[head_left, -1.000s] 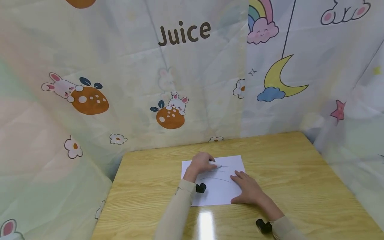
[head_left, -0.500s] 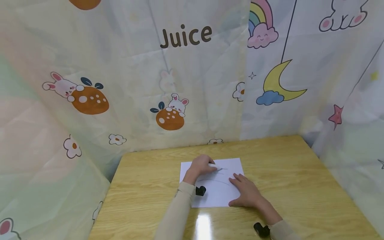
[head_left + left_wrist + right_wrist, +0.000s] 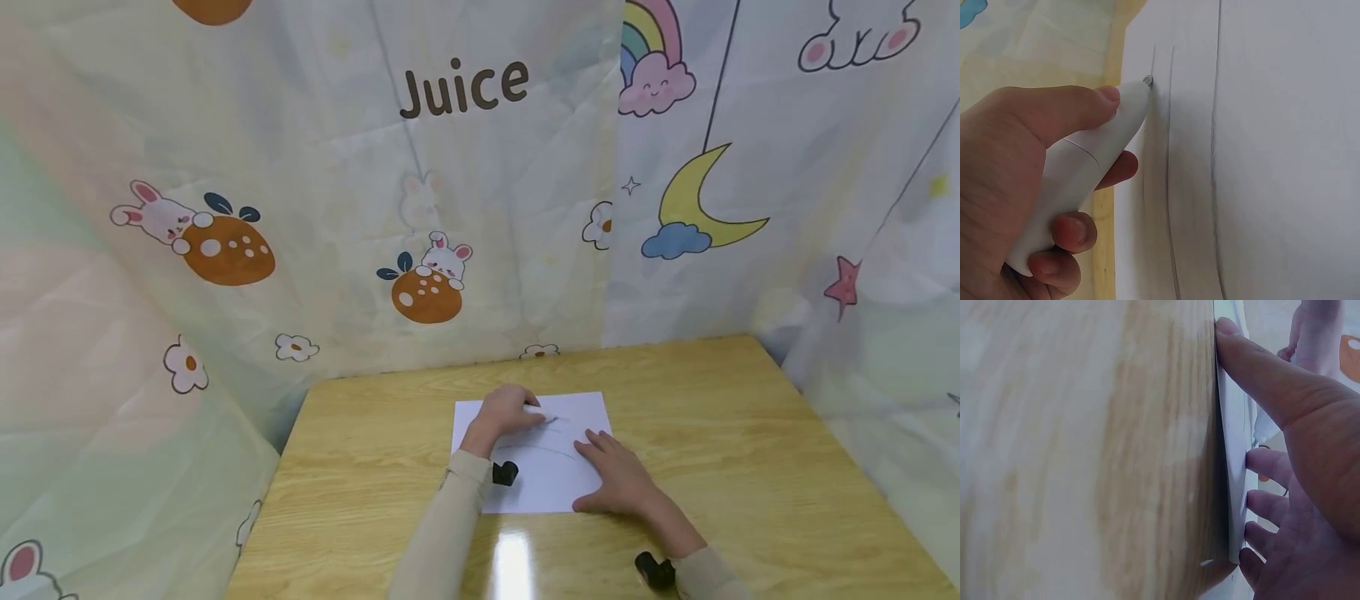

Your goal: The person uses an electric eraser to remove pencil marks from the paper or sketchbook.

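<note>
My left hand (image 3: pixel 506 411) grips a white electric eraser (image 3: pixel 1085 150), thumb on top and fingers curled beneath. Its small grey tip is at the outermost of several pencil lines (image 3: pixel 1214 156) on a white sheet of paper (image 3: pixel 547 487). Behind the tip that line looks very faint; a short stretch ahead stays dark. My right hand (image 3: pixel 618 477) rests with spread fingers on the sheet's right side. In the right wrist view, the thumb (image 3: pixel 1266 369) lies along the paper's near edge and the other fingertips touch the sheet.
The paper lies on a wood-grain table (image 3: pixel 375 467). A printed cloth (image 3: pixel 322 167) hangs behind the table and at both sides. Black wrist-camera mounts (image 3: pixel 655 572) sit at both wrists, the left one over the paper.
The eraser tip has crept slightly right along the far pencil line, and the short stretch ahead looks a little shorter. My right hand stays on the sheet. The head view has shifted slightly.
</note>
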A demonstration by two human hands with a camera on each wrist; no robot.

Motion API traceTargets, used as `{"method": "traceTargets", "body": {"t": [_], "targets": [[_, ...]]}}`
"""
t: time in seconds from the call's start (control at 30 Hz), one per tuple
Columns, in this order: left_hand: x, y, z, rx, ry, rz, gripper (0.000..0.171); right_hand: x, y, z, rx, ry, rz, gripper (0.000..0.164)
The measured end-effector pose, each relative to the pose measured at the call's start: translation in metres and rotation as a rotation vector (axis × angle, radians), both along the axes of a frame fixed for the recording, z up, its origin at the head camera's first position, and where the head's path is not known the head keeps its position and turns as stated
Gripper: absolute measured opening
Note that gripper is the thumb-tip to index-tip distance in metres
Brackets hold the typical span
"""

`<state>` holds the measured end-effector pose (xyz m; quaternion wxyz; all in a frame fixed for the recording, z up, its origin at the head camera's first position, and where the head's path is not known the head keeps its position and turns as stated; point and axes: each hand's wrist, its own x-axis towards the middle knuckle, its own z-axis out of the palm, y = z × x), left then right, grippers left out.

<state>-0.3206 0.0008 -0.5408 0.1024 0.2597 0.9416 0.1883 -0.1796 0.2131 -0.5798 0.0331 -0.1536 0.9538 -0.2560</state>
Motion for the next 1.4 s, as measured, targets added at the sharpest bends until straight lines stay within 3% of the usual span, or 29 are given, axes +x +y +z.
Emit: {"method": "traceTargets", "body": {"t": [0.3, 0.53, 0.77, 0.97, 1.4], "targets": [[-0.005, -0.002, 0.002, -0.038, 0.008, 0.008, 0.026, -0.001, 0.000, 0.005, 0.014, 0.009, 0.017, 0.098], [-0.006, 0.006, 0.004, -0.027, 0.055, -0.074, 0.027, 0.001, 0.000, 0.008, 0.007, -0.012, -0.008, 0.098], [-0.002, 0.006, 0.004, -0.064, 0.008, -0.024, 0.026, 0.003, -0.001, 0.005, 0.010, -0.026, -0.002, 0.098], [-0.003, 0.008, 0.005, -0.056, 0.020, -0.065, 0.027, 0.003, 0.000, 0.003, -0.002, -0.006, -0.004, 0.097], [-0.006, 0.012, 0.005, -0.087, 0.007, -0.068, 0.027, 0.000, 0.002, -0.001, 0.000, -0.022, 0.000, 0.098]]}}
